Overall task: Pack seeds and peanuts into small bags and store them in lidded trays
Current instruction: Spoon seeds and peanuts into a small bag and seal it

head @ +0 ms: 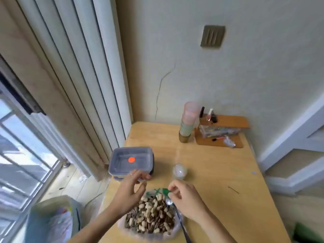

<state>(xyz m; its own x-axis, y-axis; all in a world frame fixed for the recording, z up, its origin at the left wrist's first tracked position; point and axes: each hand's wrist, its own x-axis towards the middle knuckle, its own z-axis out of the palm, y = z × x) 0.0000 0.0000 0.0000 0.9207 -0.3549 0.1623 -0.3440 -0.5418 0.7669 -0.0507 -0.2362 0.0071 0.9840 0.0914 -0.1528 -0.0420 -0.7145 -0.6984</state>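
1. Now the right hand [184, 199] is pinching the green top of a small bag [162, 191] between thumb and first finger.
2. The left hand [128, 192] is hovering with loose, half-spread fingers and is holding nothing that shows.
3. The small bag is hanging between the two hands, over the far rim of the bowl [121, 227] of peanuts and seeds [150, 216]. Its top is running left to right, and its free end is pointing at the left hand, just beside it.
4. The spoon [169, 201] is lying in the bowl under the right hand, its handle pointing back at the person.
5. The lidded trays [131, 160] are sitting stacked just past the left hand, so that hand is nearer them.
6. Probably the left hand is getting ready to take the free side and pull the bag open.
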